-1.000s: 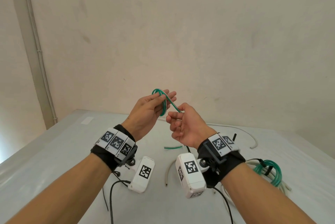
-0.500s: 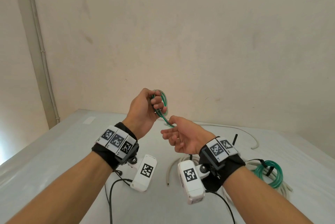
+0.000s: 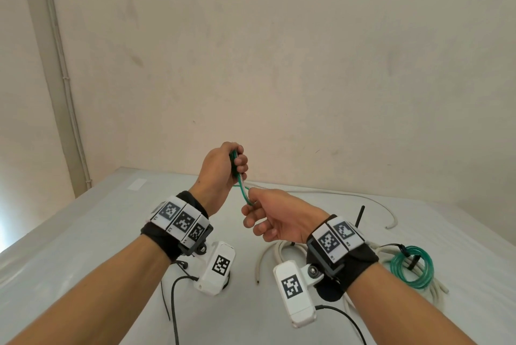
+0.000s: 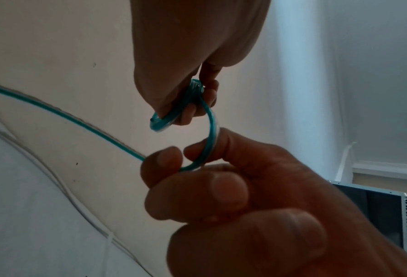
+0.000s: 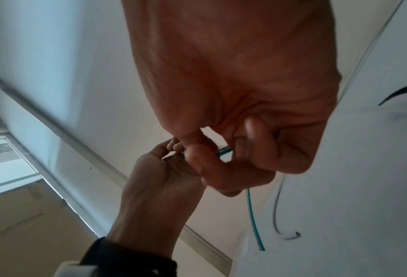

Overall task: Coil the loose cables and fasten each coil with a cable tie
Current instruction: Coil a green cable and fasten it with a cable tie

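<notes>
A thin green cable (image 3: 243,191) is held above the table between both hands. My left hand (image 3: 238,163) grips a small coil of it in curled fingers; the coil (image 4: 162,120) shows under the palm in the left wrist view. A single strand (image 4: 212,131) curves down from it to my right hand (image 3: 251,206), which pinches it between thumb and forefinger. Beyond the pinch, the loose tail (image 5: 254,221) hangs towards the table. A black cable tie (image 3: 360,216) lies behind my right wrist.
On the white table (image 3: 83,233), a green coil (image 3: 411,266) fastened with a black tie rests on a bundle of white cables (image 3: 279,249) at the right. A long white cable (image 3: 363,199) curves along the far side. The wall stands just behind the table.
My left hand has closed its fingers round the green coil. My right hand has dropped lower and slid along the strand, which now runs nearly straight between the hands.
</notes>
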